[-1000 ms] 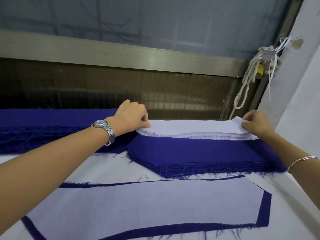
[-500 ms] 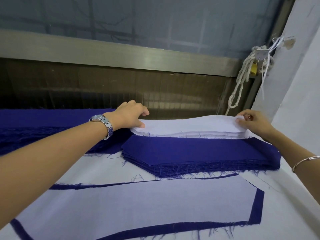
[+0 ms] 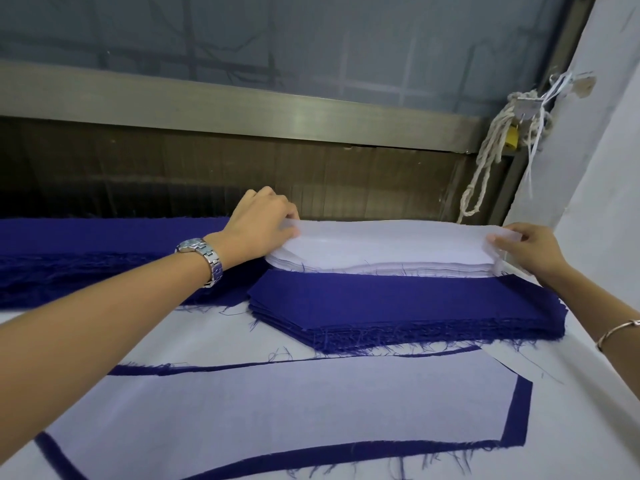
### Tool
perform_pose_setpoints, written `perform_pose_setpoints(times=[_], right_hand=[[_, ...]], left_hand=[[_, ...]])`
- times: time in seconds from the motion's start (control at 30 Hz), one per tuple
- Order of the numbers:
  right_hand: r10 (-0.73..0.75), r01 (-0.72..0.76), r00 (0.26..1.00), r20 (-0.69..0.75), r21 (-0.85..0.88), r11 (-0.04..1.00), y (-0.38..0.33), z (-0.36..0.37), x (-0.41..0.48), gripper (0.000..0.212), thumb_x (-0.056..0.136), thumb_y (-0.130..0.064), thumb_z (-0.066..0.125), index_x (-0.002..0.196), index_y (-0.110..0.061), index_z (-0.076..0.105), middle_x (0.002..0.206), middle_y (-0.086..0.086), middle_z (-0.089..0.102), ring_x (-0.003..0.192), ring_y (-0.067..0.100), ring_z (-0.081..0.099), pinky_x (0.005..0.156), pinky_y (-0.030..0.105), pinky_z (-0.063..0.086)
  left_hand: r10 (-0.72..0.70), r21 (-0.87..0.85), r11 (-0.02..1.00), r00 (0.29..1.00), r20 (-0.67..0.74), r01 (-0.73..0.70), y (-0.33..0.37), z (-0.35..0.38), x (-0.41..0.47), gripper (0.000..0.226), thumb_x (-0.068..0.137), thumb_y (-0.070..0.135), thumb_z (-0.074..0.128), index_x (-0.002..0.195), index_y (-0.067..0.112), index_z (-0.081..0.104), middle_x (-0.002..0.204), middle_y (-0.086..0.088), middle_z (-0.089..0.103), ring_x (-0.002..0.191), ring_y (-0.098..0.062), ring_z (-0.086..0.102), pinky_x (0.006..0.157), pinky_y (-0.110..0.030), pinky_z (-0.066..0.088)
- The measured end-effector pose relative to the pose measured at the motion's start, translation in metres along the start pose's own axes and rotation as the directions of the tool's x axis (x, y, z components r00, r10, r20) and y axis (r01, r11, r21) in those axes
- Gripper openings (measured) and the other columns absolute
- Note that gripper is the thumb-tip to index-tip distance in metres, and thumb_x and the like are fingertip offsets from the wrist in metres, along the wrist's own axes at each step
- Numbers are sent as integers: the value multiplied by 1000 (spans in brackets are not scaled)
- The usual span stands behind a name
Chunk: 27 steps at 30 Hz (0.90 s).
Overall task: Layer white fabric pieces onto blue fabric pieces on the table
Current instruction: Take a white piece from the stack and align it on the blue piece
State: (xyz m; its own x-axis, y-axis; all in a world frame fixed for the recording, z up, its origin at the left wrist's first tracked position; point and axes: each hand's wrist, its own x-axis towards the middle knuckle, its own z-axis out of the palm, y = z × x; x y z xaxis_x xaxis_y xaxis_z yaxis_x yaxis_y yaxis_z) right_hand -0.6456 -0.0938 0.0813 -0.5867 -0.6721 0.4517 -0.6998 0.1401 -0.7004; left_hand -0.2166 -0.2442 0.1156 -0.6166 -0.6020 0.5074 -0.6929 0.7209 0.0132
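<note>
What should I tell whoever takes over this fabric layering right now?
Left hand pinches the left end of the top white piece; right hand pinches its right end, both ends raised off the white stack.
Blue stack lies just in front of it.
Done: a laid white piece covers a blue piece nearest the person.
Left: probably layer the held piece, then the rest of both stacks.

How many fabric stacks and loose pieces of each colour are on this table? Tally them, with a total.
Stacks of cut white fabric pieces: 1
Stacks of cut dark blue fabric pieces: 2
Flat single white fabric piece: 1
Flat single dark blue fabric piece beneath it: 1
Total: 5
</note>
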Motion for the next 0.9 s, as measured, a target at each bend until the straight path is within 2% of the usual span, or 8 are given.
perform_pose_setpoints(times=[0.13, 0.2, 0.3, 0.4, 0.5, 0.7, 0.8, 0.9], right_hand=[[31, -25, 998, -48, 131, 991, -5, -6, 0, 23, 92, -22, 72, 103, -3, 69, 86, 10, 59, 66, 15, 47, 53, 16, 44], [29, -16, 997, -66, 195, 981, -11, -10, -3, 23, 91, -21, 73, 103, -2, 70, 82, 6, 62, 66, 12, 53, 53, 13, 46], [42, -16, 996, -79, 298, 954, -22, -16, -11, 18, 90, -18, 73, 103, -6, 71, 72, -8, 70, 58, -6, 62, 53, 3, 44], [31, -4, 997, -70, 349, 937, -36, -23, -20, 12, 90, -17, 73, 101, -11, 71, 61, -18, 70, 52, -6, 59, 49, 5, 43], [23, -9, 999, -34, 375, 927, -48, -30, -31, 11, 88, -18, 75, 96, -11, 72, 56, -14, 67, 47, -1, 57, 45, 9, 43], [47, -128, 966, 253, 312, 942, -75, -41, -60, 24, 75, -32, 79, 79, -10, 73, 54, 1, 61, 46, 8, 52, 47, 17, 48], [132, -217, 889, 439, 148, 965, -85, -47, -74, 24, 70, -34, 80, 67, -11, 72, 56, 8, 58, 48, 14, 47, 57, 26, 44], [175, -229, 772, 611, 10, 973, -93, -51, -87, 30, 73, -31, 79, 57, -9, 66, 57, 13, 55, 45, 13, 43, 48, 21, 41]], left_hand=[[-108, -303, 950, 989, -103, 73, 2, -20, -7, 18, 97, 28, 60, 106, 15, 69, 93, -4, 72, 91, -20, 65, 94, -37, 48], [-143, -408, 910, 981, -132, 78, 1, -30, -13, 19, 97, 28, 60, 107, 13, 67, 92, -5, 72, 88, -19, 67, 86, -38, 54], [-196, -512, 854, 969, -151, 93, -4, -43, -25, 19, 97, 30, 61, 103, 13, 67, 89, -2, 74, 87, -15, 70, 83, -32, 55], [-284, -630, 761, 952, -112, 152, -15, -53, -42, 21, 94, 33, 65, 100, 13, 70, 83, 3, 77, 81, -5, 72, 80, -22, 54], [-352, -686, 694, 934, -56, 220, -24, -61, -66, 24, 92, 38, 67, 99, 17, 73, 78, 8, 77, 75, 2, 70, 78, -20, 50], [-407, -693, 622, 907, 113, 365, -36, -84, -128, 16, 91, 42, 64, 86, 30, 74, 74, 16, 75, 71, 11, 66, 74, -16, 38], [-458, -647, 596, 863, 213, 476, -43, -95, -159, 22, 89, 44, 65, 76, 32, 78, 71, 17, 74, 68, 1, 66, 68, -21, 39], [-508, -560, 568, 792, 338, 604, -54, -104, -188, 21, 78, 54, 67, 74, 36, 76, 54, 11, 63, 55, -8, 51, 51, -20, 37]])
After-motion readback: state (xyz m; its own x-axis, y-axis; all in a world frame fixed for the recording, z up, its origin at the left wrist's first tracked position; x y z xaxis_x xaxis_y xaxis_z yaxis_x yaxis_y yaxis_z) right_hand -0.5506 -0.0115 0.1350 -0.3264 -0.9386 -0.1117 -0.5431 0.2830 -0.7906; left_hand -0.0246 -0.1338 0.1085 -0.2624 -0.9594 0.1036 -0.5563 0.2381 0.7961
